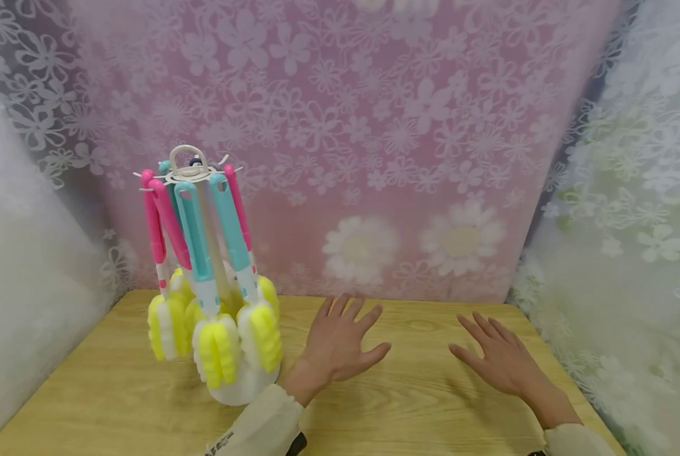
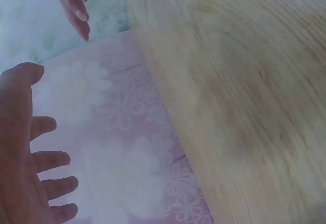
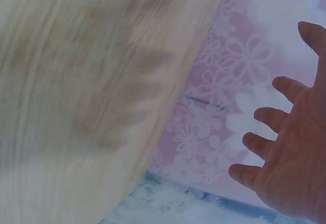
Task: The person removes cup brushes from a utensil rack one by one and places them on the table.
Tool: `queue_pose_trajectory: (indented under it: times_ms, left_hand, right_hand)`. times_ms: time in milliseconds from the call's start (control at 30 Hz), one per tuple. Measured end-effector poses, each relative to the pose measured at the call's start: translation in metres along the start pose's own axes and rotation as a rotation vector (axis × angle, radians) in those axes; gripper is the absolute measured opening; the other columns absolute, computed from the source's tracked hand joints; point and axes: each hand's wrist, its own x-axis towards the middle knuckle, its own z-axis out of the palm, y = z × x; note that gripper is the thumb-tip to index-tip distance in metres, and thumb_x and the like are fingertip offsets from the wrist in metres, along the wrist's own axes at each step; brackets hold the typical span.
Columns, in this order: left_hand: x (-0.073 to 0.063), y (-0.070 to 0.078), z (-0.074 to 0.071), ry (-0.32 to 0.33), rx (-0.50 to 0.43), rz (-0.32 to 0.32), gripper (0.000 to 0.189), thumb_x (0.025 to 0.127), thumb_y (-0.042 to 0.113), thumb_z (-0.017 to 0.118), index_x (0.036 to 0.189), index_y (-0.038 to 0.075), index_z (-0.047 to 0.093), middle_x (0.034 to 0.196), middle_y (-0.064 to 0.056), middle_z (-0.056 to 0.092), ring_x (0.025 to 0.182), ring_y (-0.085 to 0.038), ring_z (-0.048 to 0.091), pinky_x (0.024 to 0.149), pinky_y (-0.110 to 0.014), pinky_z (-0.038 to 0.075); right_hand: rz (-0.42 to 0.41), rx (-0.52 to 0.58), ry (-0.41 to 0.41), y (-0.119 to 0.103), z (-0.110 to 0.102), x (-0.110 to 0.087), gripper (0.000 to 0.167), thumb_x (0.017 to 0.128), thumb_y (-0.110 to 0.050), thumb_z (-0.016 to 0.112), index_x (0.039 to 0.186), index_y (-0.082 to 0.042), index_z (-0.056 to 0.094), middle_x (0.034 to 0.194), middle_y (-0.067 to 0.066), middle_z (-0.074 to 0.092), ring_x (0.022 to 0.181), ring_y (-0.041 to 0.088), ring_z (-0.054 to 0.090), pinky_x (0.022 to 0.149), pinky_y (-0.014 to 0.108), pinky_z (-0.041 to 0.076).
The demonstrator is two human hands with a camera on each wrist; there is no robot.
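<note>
Both hands hover over the wooden table with fingers spread and nothing in them. In the head view my left hand is near the table's middle, just right of a white stand. Pink-handled brushes and blue-handled brushes hang around that stand, with yellow and white sponge heads. My right hand is at the right side of the table, its shadow on the wood. The left wrist view shows my left hand with its fingers apart. My right hand appears likewise in the right wrist view.
The wooden table is bounded at the back by a pink flowered curtain. Pale flowered sheets hang at the left and at the right. A ring handle tops the stand.
</note>
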Motion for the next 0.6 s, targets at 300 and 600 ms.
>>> queue_pose_trajectory:
  times_ms: [300,600]
  left_hand:
    - [0.001,0.001,-0.032,0.014,-0.033,0.015,0.06,0.092,0.065,0.037,0.141,0.031,0.048,0.139,-0.002,0.048,0.128,-0.026,0.043,0.103,-0.047,0.035]
    - [0.006,-0.009,-0.079,0.076,-0.08,0.044,0.059,0.092,0.059,0.045,0.142,0.028,0.047,0.142,-0.006,0.046,0.132,-0.029,0.039,0.105,-0.046,0.033]
  right_hand:
    - [-0.078,-0.058,0.05,-0.018,-0.004,0.008,0.072,0.094,-0.056,0.046,0.147,-0.008,0.036,0.149,0.026,0.027,0.132,0.051,0.025,0.102,0.065,0.018]
    - [-0.097,-0.067,0.072,-0.036,-0.006,0.015,0.073,0.094,-0.057,0.045,0.148,-0.009,0.035,0.151,0.023,0.026,0.134,0.048,0.024,0.104,0.063,0.019]
